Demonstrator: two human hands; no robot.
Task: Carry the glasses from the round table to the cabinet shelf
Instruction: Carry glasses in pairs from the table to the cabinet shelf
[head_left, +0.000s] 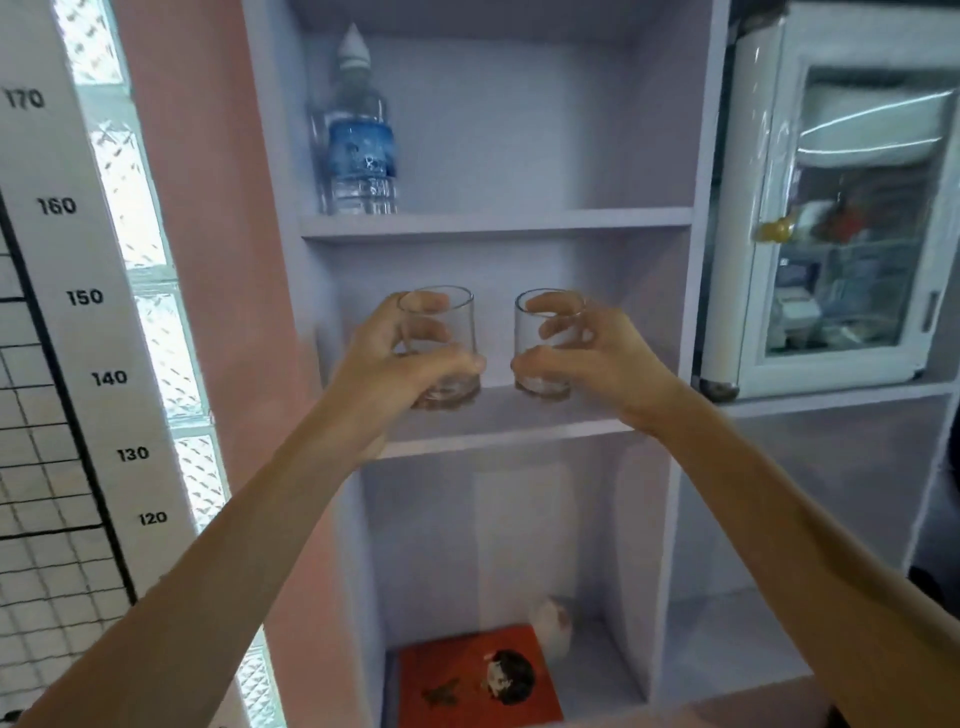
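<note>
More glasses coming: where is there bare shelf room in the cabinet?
Upper shelf: bare from the water bottle to the right wall. Middle shelf: crowded, both glasses, left and right, held by left hand and right hand; small strips beside each wall.

The pale lilac middle shelf (519, 415) lay bare behind and to the right of the two clear tumblers (439, 343), leaving passage there. At upper left, a blue-labelled water bottle (361, 150) blocked the shelf above; its right side stood open.
</note>
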